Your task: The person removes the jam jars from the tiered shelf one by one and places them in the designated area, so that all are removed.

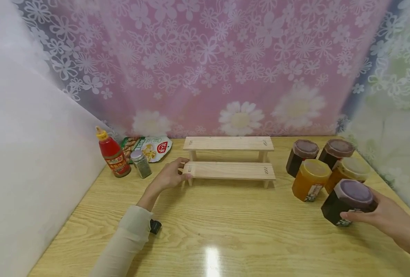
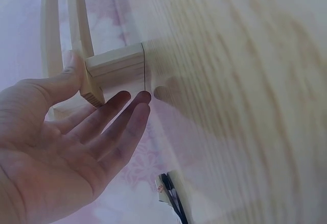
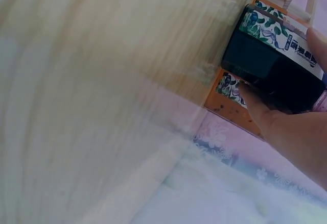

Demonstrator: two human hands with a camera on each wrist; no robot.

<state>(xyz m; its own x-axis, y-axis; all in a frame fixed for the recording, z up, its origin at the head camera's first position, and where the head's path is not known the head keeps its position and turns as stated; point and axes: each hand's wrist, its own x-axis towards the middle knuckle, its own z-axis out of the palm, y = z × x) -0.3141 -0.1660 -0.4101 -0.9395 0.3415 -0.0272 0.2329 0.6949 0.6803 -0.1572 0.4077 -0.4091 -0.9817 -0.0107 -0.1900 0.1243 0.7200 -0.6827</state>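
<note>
A two-step wooden rack [image 1: 229, 169] stands against the back curtain. My left hand [image 1: 170, 176] is at the left end of its lower step, thumb at the front edge and fingers toward the back. In the left wrist view, the thumb and index finger of this hand [image 2: 66, 137] span the board's end [image 2: 92, 89], the other fingers spread beside the leg. At the right, my right hand [image 1: 381, 215] grips a dark jar with a purple lid [image 1: 355, 194], slightly tilted. The right wrist view shows the jar's printed label [image 3: 278, 35] and dark contents, with fingers on both sides.
Behind the held jar stand two orange jars, one in front [image 1: 310, 181] and one to its right [image 1: 353, 169], and two dark jars [image 1: 299, 157]. A red sauce bottle [image 1: 113, 154], a spice shaker [image 1: 141, 164] and a snack bag [image 1: 156, 148] are at the back left.
</note>
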